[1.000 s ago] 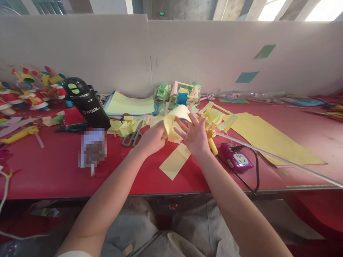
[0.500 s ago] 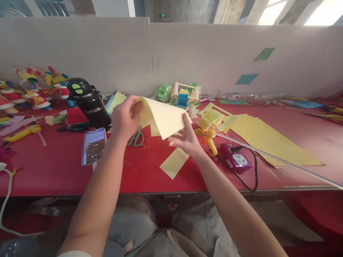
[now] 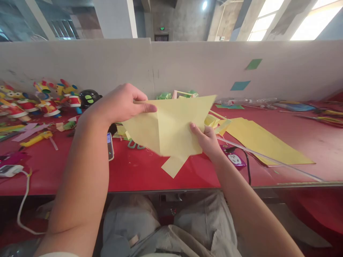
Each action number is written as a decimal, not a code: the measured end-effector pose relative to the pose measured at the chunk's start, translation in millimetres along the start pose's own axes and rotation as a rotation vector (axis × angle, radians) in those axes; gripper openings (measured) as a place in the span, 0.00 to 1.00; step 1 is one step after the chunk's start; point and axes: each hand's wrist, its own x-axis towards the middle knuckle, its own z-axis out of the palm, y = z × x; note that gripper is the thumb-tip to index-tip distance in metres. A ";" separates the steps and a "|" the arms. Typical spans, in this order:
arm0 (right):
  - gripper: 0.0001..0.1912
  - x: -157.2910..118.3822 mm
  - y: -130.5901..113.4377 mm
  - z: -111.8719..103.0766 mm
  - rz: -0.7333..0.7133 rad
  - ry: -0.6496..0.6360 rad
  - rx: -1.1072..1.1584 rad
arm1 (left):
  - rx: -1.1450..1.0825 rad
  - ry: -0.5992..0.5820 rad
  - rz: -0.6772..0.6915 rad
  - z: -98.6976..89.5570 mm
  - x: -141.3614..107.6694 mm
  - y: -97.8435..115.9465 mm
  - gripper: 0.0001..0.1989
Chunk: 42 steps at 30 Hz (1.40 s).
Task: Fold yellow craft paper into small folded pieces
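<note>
Both hands hold up a sheet of yellow paper (image 3: 177,125) above the desk, and a crease runs down its left part. My left hand (image 3: 128,101) pinches the top edge between thumb and fingers. At the lower right, my right hand (image 3: 207,139) grips the sheet with the thumb on the near face; its other fingers are mostly behind the paper. Below the sheet a smaller yellow paper piece (image 3: 173,167) lies on the red desk (image 3: 134,175). The handles of a pair of scissors (image 3: 136,144) show beneath the sheet's left side.
A stack of yellow paper (image 3: 268,141) lies right, beside a purple power socket (image 3: 234,157) and a long clear strip (image 3: 270,159). Leftward are a phone (image 3: 110,146), a black bottle (image 3: 89,98), a yellow glue gun (image 3: 36,138) and several colourful figures (image 3: 48,103). A pale partition (image 3: 107,64) stands behind.
The sheet has gone from curled over to spread more upright and facing me, now with a visible crease. My left hand has moved along its top edge; my right hand has shifted right.
</note>
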 end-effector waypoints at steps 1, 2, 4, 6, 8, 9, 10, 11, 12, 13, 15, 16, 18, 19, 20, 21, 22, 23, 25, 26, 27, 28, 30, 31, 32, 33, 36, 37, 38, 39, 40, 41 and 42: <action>0.20 -2.9 -2.6 -3.1 0.098 -0.063 0.025 | 0.012 -0.029 -0.013 6.1 -0.3 0.3 0.21; 0.20 -5.3 -3.5 -5.7 0.187 -0.122 0.044 | 0.022 -0.058 -0.023 13.7 -0.6 1.1 0.21; 0.19 -8.7 -0.1 -9.9 0.281 -0.148 0.053 | 0.043 -0.129 -0.037 32.2 -1.0 2.1 0.20; 0.17 -10.9 8.9 -12.4 0.299 -0.154 0.011 | 0.072 -0.221 -0.058 53.3 -1.3 0.3 0.19; 0.19 -13.4 20.1 -13.1 0.305 -0.167 -0.019 | 0.115 -0.337 -0.087 74.6 -3.1 -4.0 0.18; 0.19 -15.1 25.5 -12.9 0.310 -0.141 -0.032 | 0.152 -0.386 -0.088 84.7 -5.2 -6.1 0.18; 0.18 -17.2 30.4 -12.3 0.311 -0.104 -0.041 | 0.197 -0.365 -0.063 94.0 -8.4 -7.8 0.15; 0.18 -19.6 34.7 -11.4 0.317 -0.106 -0.037 | 0.244 -0.343 -0.037 102.4 -12.6 -8.7 0.13; 0.18 -22.1 38.3 -10.4 0.313 -0.105 -0.026 | 0.286 -0.326 -0.018 109.8 -17.6 -8.9 0.12; 0.18 -24.6 41.4 -9.4 0.296 -0.112 -0.023 | 0.312 -0.337 0.015 115.9 -23.4 -8.5 0.13; 0.15 -28.6 46.6 -7.8 0.242 -0.113 -0.064 | 0.321 -0.403 0.056 125.5 -35.8 -6.8 0.15; 0.14 -29.9 49.1 -7.4 0.216 -0.102 -0.117 | 0.313 -0.432 0.070 129.2 -41.9 -6.3 0.15; 0.16 -30.9 53.6 -7.6 0.173 -0.061 -0.265 | 0.267 -0.456 0.095 136.2 -52.7 -7.0 0.16; 0.19 -30.7 55.6 -8.2 0.155 -0.032 -0.346 | 0.235 -0.453 0.111 139.6 -57.1 -8.3 0.16; 0.21 -30.3 57.3 -9.1 0.136 -0.002 -0.423 | 0.208 -0.438 0.118 143.1 -60.7 -10.1 0.17; 0.23 -29.5 58.6 -10.2 0.120 0.025 -0.494 | 0.187 -0.426 0.128 146.6 -63.4 -12.3 0.19; 0.23 -28.6 59.4 -11.4 0.106 0.047 -0.559 | 0.175 -0.421 0.130 149.8 -65.4 -14.5 0.20; 0.22 -27.5 59.8 -12.7 0.099 0.060 -0.622 | 0.171 -0.419 0.121 152.6 -66.7 -16.6 0.21; 0.20 -25.1 59.7 -15.1 0.097 0.060 -0.746 | 0.177 -0.429 0.100 156.5 -68.0 -19.8 0.23; 0.19 -23.9 59.4 -16.0 0.098 0.052 -0.803 | 0.181 -0.435 0.092 157.6 -68.3 -20.8 0.23; 0.19 -22.8 59.1 -16.6 0.100 0.044 -0.858 | 0.183 -0.441 0.088 158.2 -68.5 -21.4 0.24; 0.19 -21.9 58.7 -16.8 0.102 0.038 -0.907 | 0.183 -0.446 0.085 158.3 -68.7 -21.7 0.24; 0.19 -20.9 57.6 -16.3 0.118 0.026 -0.993 | 0.179 -0.453 0.071 158.1 -69.3 -21.8 0.24; 0.18 -20.9 56.8 -15.5 0.132 0.018 -1.032 | 0.178 -0.457 0.062 157.9 -69.6 -21.8 0.25; 0.18 -21.2 55.7 -14.5 0.149 0.011 -1.069 | 0.177 -0.461 0.053 157.8 -69.9 -21.7 0.25; 0.17 -21.7 54.6 -13.3 0.162 0.003 -1.101 | 0.177 -0.465 0.047 157.7 -70.2 -21.6 0.25; 0.15 -24.2 51.3 -10.2 0.179 -0.018 -1.160 | 0.180 -0.470 0.042 157.6 -71.1 -21.4 0.25; 0.14 -25.1 50.7 -9.4 0.175 -0.022 -1.168 | 0.182 -0.468 0.037 157.6 -71.4 -21.2 0.25; 0.14 -26.0 50.4 -8.9 0.169 -0.025 -1.173 | 0.184 -0.466 0.032 157.4 -71.7 -21.0 0.25; 0.14 -26.8 50.5 -8.6 0.161 -0.026 -1.176 | 0.186 -0.463 0.027 157.2 -71.9 -20.7 0.25; 0.14 -27.4 50.9 -8.4 0.154 -0.025 -1.179 | 0.186 -0.460 0.024 157.0 -72.1 -20.4 0.25; 0.14 -28.0 51.5 -8.4 0.148 -0.024 -1.182 | 0.185 -0.457 0.023 156.7 -72.2 -20.1 0.25; 0.14 -28.5 52.2 -8.5 0.144 -0.021 -1.184 | 0.185 -0.455 0.025 156.5 -72.3 -19.9 0.25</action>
